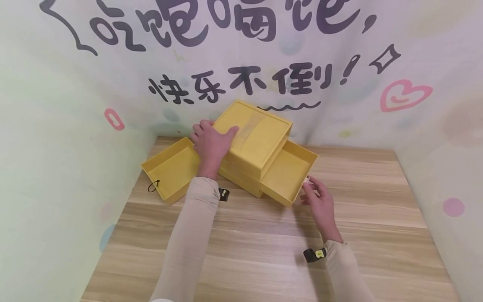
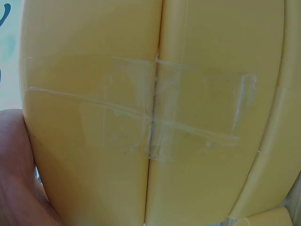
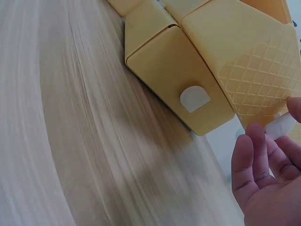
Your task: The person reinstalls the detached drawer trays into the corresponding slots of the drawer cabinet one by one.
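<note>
A yellow drawer box, made of taped-together tiers, stands at the back of the table. My left hand grips its upper left edge, the thumb lying on top. The left wrist view shows clear tape across the seam on its side. An upper drawer with a waffle-patterned front juts out to the right. My right hand pinches that drawer's white knob between thumb and fingers. Below it, a lower drawer with its own white knob is pushed in.
A separate yellow drawer lies on the table left of the box, with a thin black loop at its near left edge. A printed fabric wall rises behind the wooden table, with more fabric at both sides.
</note>
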A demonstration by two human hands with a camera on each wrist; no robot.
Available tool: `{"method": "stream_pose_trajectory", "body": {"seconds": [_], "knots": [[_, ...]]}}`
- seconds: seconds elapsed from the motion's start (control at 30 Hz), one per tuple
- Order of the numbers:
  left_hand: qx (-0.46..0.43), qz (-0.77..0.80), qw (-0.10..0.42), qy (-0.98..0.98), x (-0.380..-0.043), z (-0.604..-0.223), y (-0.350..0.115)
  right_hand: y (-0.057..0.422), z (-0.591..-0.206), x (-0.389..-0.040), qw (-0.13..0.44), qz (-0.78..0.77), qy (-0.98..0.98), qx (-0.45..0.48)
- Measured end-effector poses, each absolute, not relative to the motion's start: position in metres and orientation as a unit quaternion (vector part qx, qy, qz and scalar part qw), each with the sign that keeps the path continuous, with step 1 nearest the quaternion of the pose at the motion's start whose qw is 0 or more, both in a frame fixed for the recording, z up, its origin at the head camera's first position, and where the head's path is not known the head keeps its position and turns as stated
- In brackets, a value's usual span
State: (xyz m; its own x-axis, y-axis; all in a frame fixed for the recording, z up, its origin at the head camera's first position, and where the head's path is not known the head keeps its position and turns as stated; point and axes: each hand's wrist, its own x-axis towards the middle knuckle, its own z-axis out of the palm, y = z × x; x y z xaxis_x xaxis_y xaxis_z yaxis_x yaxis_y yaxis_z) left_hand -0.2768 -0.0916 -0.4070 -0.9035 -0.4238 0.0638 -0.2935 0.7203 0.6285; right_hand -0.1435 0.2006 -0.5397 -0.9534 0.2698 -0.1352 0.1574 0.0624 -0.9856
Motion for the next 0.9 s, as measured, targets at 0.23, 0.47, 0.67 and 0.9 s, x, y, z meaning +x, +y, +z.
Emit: {"method": "stream_pose_trajectory", "body": {"seconds": [0.23,0.47,0.67,0.9], "knots": [[0.193,-0.32,0.105,-0.922,-0.277,-0.407,-0.092,0.197,-0.54,-0.148,0.04,0.667,-0.731,-0.141],[0.192,-0.318,0.106,-0.922,-0.277,-0.408,-0.092,0.193,-0.541,-0.154,0.044,0.663,-0.735,-0.133],[0.194,-0.314,0.107,-0.923,-0.277,-0.408,-0.091,0.19,-0.541,-0.158,0.033,0.658,-0.741,-0.133],[0.197,-0.313,0.101,-0.924,-0.276,-0.406,-0.091,0.186,-0.536,-0.16,0.022,0.649,-0.749,-0.132]]}}
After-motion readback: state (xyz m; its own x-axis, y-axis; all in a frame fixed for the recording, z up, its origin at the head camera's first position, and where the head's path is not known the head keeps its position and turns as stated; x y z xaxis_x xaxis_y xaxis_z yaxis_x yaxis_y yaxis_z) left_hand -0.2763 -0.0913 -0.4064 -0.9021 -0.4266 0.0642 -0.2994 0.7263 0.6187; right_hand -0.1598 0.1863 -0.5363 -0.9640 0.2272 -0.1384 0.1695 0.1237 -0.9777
